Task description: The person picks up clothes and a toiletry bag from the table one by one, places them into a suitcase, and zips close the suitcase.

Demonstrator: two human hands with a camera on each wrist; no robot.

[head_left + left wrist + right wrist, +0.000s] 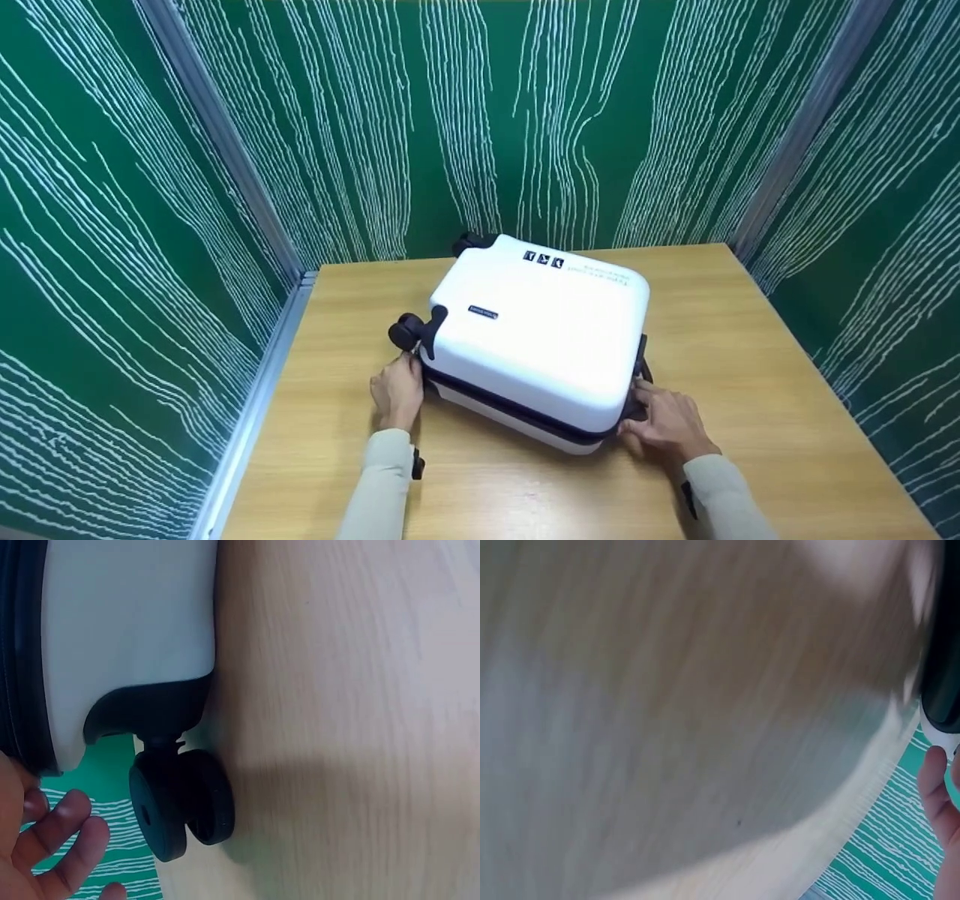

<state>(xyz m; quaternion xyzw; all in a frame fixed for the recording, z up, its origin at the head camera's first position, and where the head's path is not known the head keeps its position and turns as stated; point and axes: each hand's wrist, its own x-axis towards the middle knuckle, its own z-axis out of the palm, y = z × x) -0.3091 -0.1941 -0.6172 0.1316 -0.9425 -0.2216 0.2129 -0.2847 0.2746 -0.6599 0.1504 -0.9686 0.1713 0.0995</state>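
A white hard-shell suitcase [540, 330] lies flat on a wooden table [487, 495], its black seam running around the side. Its black wheels point left; one double wheel [180, 799] fills the middle of the left wrist view. My left hand [397, 386] touches the near left corner beside this wheel, its fingers loosely bent and spread, with fingertips free in the left wrist view. At the opposite end, my right hand [667, 420] holds the near right corner next to the black handle [643, 358], thumb low and fingers higher. Part of its grip is hidden by the case.
Green walls [555, 127] with white wavy lines enclose the table on the back and both sides. Grey metal posts [217, 127] stand at the back corners. A metal rail [255, 412] runs along the table's left edge.
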